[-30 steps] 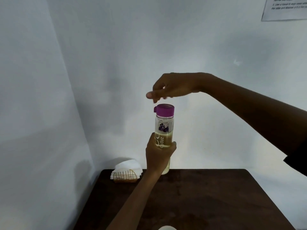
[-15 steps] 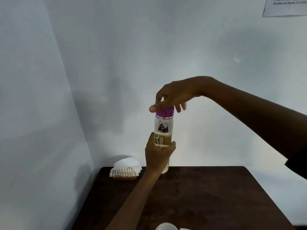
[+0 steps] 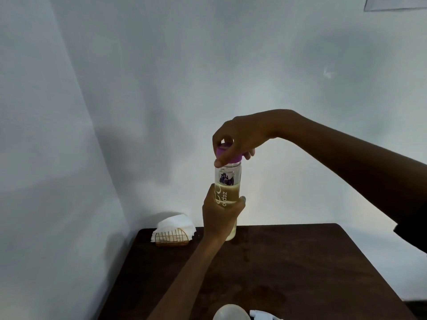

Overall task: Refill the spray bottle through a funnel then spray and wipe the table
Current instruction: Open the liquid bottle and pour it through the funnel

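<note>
Sitting at the far left corner of the dark table (image 3: pixel 300 262): a wire holder (image 3: pixel 171 237) stuffed with white tissues (image 3: pixel 174 224), soft and light, likely needing only a pinch to draw one out for the wiping later; gripping the lower body of the clear bottle (image 3: pixel 228 181) just to the right: the left hand (image 3: pixel 219 218), fingers and thumb curled round it and holding it upright above the table's back edge; looking rigid and smooth, that bottle, more than half full of pale yellowish liquid, so probably moderately heavy and liable to slip if wet; best held round the middle, as now, to counter the twisting; closing over the purple cap (image 3: pixel 228 154) from above: the right hand (image 3: pixel 242 135), thumb and fingers curled round its rim, apparently working at unscrewing it; seeming stiff and small, that cap, best taken by its side wall; showing only partly at the bottom edge: a white funnel-like rim (image 3: pixel 231 313) and, beside it on the right, a white spray head (image 3: pixel 261 316), too cut off to judge further
</note>
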`<action>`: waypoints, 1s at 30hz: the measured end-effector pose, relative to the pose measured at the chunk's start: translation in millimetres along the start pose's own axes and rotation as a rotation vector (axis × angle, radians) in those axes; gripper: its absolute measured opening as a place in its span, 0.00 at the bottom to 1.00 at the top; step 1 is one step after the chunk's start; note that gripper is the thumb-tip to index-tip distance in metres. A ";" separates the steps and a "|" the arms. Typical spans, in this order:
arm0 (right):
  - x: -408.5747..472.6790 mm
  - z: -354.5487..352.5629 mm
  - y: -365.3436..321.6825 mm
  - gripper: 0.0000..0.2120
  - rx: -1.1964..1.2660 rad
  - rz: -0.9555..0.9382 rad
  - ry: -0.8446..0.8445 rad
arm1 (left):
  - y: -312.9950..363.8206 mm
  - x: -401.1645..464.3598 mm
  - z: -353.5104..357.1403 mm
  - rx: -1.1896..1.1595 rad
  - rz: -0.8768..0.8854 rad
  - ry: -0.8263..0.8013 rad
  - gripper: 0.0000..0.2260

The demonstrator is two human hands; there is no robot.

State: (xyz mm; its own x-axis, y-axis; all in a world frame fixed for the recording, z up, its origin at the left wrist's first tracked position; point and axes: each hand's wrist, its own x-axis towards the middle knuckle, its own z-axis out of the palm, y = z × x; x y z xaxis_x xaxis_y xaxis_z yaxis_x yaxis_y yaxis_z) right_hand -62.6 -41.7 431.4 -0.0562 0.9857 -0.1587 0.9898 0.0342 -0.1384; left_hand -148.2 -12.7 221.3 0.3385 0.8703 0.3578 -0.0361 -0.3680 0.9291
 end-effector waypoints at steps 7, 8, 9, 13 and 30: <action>-21.5 -8.8 12.1 0.16 0.215 -0.138 0.171 | -3.6 -0.7 -2.0 -0.043 -0.045 -0.040 0.28; -25.4 -7.5 14.5 0.16 0.278 -0.129 0.218 | -4.9 -1.1 -2.4 -0.050 -0.050 -0.041 0.28; -29.3 -4.7 17.9 0.17 0.348 -0.120 0.271 | -5.4 -1.6 -2.8 -0.058 -0.051 -0.044 0.26; -40.9 26.8 44.6 0.21 0.637 -0.093 0.507 | -8.0 -2.5 -3.6 -0.090 -0.038 -0.036 0.21; -111.6 439.6 110.6 0.23 0.915 0.885 0.508 | -22.4 0.5 0.2 -0.101 -0.066 -0.004 0.17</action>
State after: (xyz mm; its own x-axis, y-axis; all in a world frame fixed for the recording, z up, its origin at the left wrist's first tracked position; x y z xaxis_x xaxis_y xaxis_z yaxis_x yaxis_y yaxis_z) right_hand -4.5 -220.4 4.1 0.7936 0.5792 -0.1863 0.2190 -0.5576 -0.8007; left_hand -147.0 -4.1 200.5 0.3472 0.8902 0.2950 -0.1075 -0.2747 0.9555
